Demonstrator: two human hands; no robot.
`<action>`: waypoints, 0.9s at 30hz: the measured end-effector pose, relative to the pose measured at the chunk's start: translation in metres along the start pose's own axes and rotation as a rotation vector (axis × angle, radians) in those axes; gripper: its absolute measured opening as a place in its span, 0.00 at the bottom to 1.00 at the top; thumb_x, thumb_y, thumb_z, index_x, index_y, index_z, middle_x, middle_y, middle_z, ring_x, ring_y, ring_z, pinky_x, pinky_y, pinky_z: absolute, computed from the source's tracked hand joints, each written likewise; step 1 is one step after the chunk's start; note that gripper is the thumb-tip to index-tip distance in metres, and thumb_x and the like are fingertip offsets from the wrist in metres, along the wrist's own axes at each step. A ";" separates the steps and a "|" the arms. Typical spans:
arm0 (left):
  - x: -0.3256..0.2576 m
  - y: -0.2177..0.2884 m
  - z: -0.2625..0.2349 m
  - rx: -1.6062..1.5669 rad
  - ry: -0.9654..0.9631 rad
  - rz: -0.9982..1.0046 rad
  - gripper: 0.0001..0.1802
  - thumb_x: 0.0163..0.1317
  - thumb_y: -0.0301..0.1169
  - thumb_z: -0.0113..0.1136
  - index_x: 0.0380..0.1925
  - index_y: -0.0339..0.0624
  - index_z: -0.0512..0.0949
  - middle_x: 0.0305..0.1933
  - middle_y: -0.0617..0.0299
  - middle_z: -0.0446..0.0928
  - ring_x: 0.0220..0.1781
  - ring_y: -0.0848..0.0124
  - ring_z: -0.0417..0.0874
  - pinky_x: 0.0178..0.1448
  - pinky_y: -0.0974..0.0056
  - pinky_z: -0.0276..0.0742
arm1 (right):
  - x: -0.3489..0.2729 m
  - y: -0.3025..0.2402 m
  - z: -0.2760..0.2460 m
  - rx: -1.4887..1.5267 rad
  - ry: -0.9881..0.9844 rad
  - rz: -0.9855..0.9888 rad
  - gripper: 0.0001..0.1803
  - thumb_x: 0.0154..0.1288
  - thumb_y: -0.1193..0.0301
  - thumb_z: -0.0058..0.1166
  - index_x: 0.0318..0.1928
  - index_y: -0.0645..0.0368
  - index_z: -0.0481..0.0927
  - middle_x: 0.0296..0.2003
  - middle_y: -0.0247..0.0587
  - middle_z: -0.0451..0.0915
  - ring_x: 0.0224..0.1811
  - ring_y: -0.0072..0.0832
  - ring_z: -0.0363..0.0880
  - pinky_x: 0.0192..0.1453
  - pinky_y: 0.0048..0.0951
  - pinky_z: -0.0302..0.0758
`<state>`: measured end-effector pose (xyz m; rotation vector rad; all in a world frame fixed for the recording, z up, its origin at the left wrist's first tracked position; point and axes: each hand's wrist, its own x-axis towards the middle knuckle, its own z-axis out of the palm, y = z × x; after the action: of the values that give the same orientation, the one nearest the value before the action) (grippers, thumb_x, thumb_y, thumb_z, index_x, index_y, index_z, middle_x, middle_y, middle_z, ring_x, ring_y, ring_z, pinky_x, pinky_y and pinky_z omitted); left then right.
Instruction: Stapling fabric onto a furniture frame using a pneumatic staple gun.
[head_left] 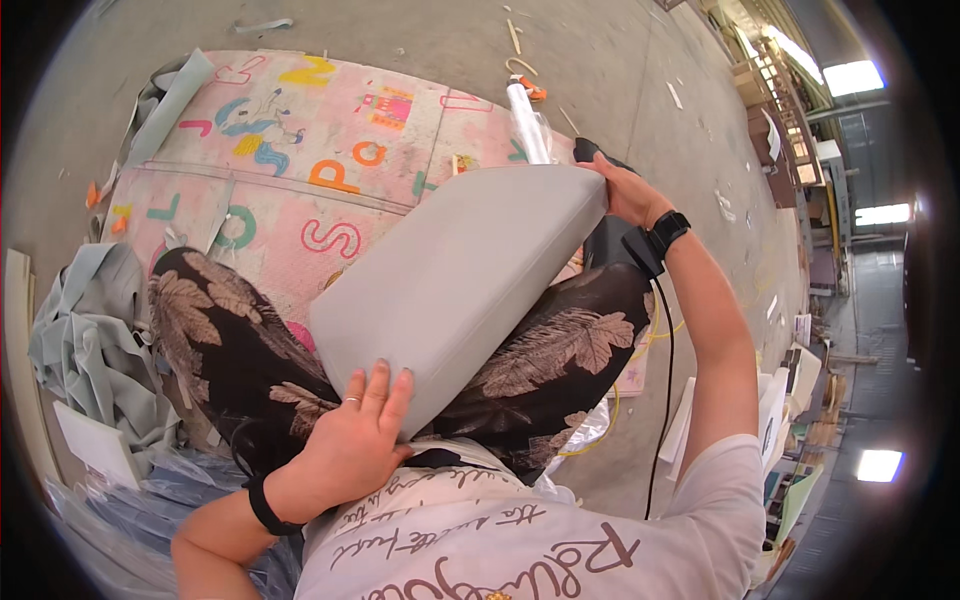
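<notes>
A grey cushion (455,270), a long padded block with a smooth cover, lies slantwise across the seated person's patterned trousers (560,370). Its near end sits close to the shirt (520,530), and its far end points out over the right part of the letter-printed mat (370,90), toward the mat's far right edge.

The cushion looks light for its bulk, with a straight-sided core that probably keeps its shape and a padded skin that should give a little under the fingers. The cover seems sleek, so a flat palm may slide on it; it does not look fragile, though a sharp edge could mark it. The surest holds are likely the corners and the long side walls, with fingers wrapped beneath and a palm against the side.

The left hand (362,440) lies on the near end, fingers extended and slightly parted on the top face, thumb near the end edge; it presses or steadies rather than grasps. The right hand (635,190) is cupped around the far right corner, partly closed on it; how far its fingers reach underneath cannot be told.

Just beyond the far end lies a clear plastic roll (530,125). Crumpled grey fabric (100,350) lies by the mat's near left corner.
</notes>
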<state>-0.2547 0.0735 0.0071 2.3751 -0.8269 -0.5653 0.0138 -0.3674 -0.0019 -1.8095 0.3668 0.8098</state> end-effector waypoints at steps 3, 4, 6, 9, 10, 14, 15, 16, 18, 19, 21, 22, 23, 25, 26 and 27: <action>0.003 -0.007 0.005 0.054 -0.045 0.063 0.47 0.53 0.43 0.67 0.65 0.27 0.56 0.64 0.27 0.62 0.61 0.33 0.70 0.56 0.50 0.78 | 0.005 -0.001 -0.002 0.110 -0.051 -0.016 0.33 0.75 0.45 0.34 0.65 0.58 0.68 0.59 0.36 0.73 0.59 0.29 0.71 0.64 0.39 0.67; 0.003 -0.009 0.008 0.115 -0.033 0.102 0.45 0.57 0.46 0.63 0.65 0.26 0.57 0.62 0.26 0.64 0.60 0.34 0.72 0.52 0.52 0.80 | 0.004 -0.002 0.001 0.120 -0.039 -0.035 0.33 0.75 0.46 0.35 0.65 0.59 0.68 0.59 0.36 0.73 0.59 0.28 0.71 0.64 0.38 0.67; 0.005 -0.010 0.010 0.144 -0.010 0.110 0.44 0.58 0.47 0.63 0.64 0.25 0.58 0.61 0.26 0.64 0.59 0.34 0.73 0.49 0.54 0.82 | 0.002 -0.003 0.007 0.130 0.003 -0.047 0.32 0.75 0.48 0.37 0.65 0.61 0.68 0.60 0.36 0.72 0.60 0.27 0.70 0.66 0.37 0.65; 0.008 -0.010 0.008 0.220 0.043 0.153 0.43 0.59 0.48 0.61 0.62 0.24 0.60 0.58 0.25 0.67 0.55 0.37 0.77 0.42 0.57 0.84 | 0.002 0.009 0.002 0.101 0.062 -0.049 0.31 0.76 0.49 0.38 0.65 0.62 0.67 0.61 0.37 0.71 0.61 0.28 0.70 0.67 0.36 0.64; 0.008 -0.012 0.010 0.226 0.080 0.162 0.44 0.58 0.49 0.62 0.63 0.26 0.60 0.58 0.26 0.67 0.56 0.37 0.76 0.42 0.56 0.84 | -0.002 0.008 0.007 0.109 0.037 -0.053 0.31 0.75 0.50 0.39 0.66 0.62 0.65 0.61 0.37 0.71 0.62 0.28 0.69 0.67 0.35 0.64; 0.015 -0.026 0.007 0.034 0.160 0.121 0.46 0.51 0.47 0.68 0.65 0.35 0.61 0.59 0.31 0.66 0.59 0.39 0.73 0.41 0.56 0.83 | -0.013 0.001 0.009 0.092 -0.028 -0.023 0.32 0.75 0.49 0.39 0.66 0.62 0.64 0.61 0.38 0.71 0.62 0.28 0.69 0.67 0.36 0.65; 0.016 -0.029 0.007 0.027 0.160 0.114 0.46 0.51 0.47 0.68 0.65 0.35 0.61 0.59 0.31 0.66 0.59 0.39 0.73 0.41 0.56 0.83 | -0.017 0.002 0.003 0.088 -0.034 -0.016 0.32 0.75 0.49 0.39 0.66 0.62 0.64 0.61 0.38 0.71 0.62 0.28 0.69 0.67 0.36 0.65; 0.016 -0.030 0.005 0.006 0.186 0.099 0.46 0.48 0.45 0.69 0.65 0.38 0.62 0.60 0.32 0.65 0.61 0.40 0.72 0.41 0.55 0.83 | -0.023 0.005 -0.003 0.122 -0.029 0.015 0.33 0.75 0.48 0.39 0.66 0.62 0.64 0.61 0.38 0.71 0.62 0.29 0.70 0.66 0.38 0.66; 0.018 -0.037 -0.003 -0.036 0.240 0.069 0.45 0.45 0.38 0.69 0.65 0.43 0.63 0.59 0.38 0.68 0.59 0.43 0.73 0.43 0.52 0.82 | -0.033 0.011 -0.014 0.122 -0.001 0.023 0.35 0.74 0.46 0.38 0.66 0.62 0.64 0.61 0.39 0.71 0.62 0.31 0.70 0.65 0.40 0.68; 0.018 -0.041 -0.018 -0.021 0.233 0.073 0.45 0.45 0.38 0.69 0.65 0.43 0.63 0.59 0.38 0.68 0.59 0.43 0.73 0.43 0.52 0.82 | -0.041 0.007 -0.014 0.137 0.000 0.014 0.35 0.74 0.46 0.38 0.66 0.62 0.64 0.61 0.39 0.71 0.62 0.31 0.70 0.65 0.40 0.68; 0.021 -0.055 -0.054 -0.023 0.224 -0.096 0.45 0.44 0.37 0.69 0.65 0.41 0.63 0.56 0.40 0.70 0.57 0.46 0.74 0.52 0.49 0.77 | -0.071 -0.001 -0.010 0.078 -0.099 -0.040 0.36 0.74 0.44 0.36 0.66 0.62 0.64 0.60 0.41 0.71 0.61 0.32 0.71 0.65 0.39 0.68; 0.028 -0.059 -0.076 0.096 0.211 -0.165 0.45 0.44 0.37 0.70 0.65 0.41 0.63 0.55 0.40 0.71 0.56 0.47 0.74 0.55 0.49 0.74 | -0.074 0.000 -0.006 0.094 -0.109 -0.079 0.36 0.74 0.44 0.35 0.66 0.63 0.64 0.60 0.43 0.72 0.60 0.33 0.72 0.64 0.39 0.69; 0.038 -0.066 -0.094 0.218 0.207 -0.224 0.45 0.44 0.37 0.70 0.65 0.40 0.63 0.54 0.40 0.71 0.56 0.48 0.74 0.59 0.49 0.70 | -0.073 0.003 -0.014 0.068 -0.132 -0.117 0.36 0.74 0.44 0.35 0.65 0.62 0.66 0.59 0.42 0.73 0.57 0.32 0.74 0.61 0.37 0.71; 0.064 -0.086 -0.110 0.377 0.264 -0.208 0.46 0.45 0.39 0.71 0.64 0.39 0.63 0.54 0.39 0.71 0.57 0.48 0.73 0.61 0.50 0.67 | -0.065 -0.003 -0.008 0.130 -0.202 -0.234 0.33 0.74 0.48 0.39 0.64 0.62 0.67 0.59 0.41 0.73 0.55 0.29 0.75 0.59 0.33 0.72; 0.083 -0.083 -0.121 0.271 0.190 -0.263 0.47 0.48 0.43 0.71 0.66 0.39 0.61 0.55 0.38 0.71 0.58 0.45 0.72 0.61 0.48 0.68 | -0.063 -0.009 -0.001 0.143 -0.199 -0.282 0.30 0.73 0.53 0.43 0.64 0.63 0.67 0.57 0.40 0.74 0.54 0.28 0.75 0.58 0.32 0.72; 0.105 -0.068 -0.131 0.229 0.153 -0.240 0.47 0.49 0.46 0.70 0.67 0.39 0.60 0.55 0.37 0.71 0.59 0.44 0.72 0.61 0.48 0.68 | -0.060 -0.014 0.006 0.157 -0.208 -0.334 0.28 0.72 0.58 0.46 0.65 0.63 0.68 0.55 0.39 0.75 0.54 0.27 0.75 0.58 0.30 0.72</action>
<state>-0.0786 0.0961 0.0425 2.7114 -0.5678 -0.3912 -0.0235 -0.3643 0.0472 -1.5677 -0.0090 0.7035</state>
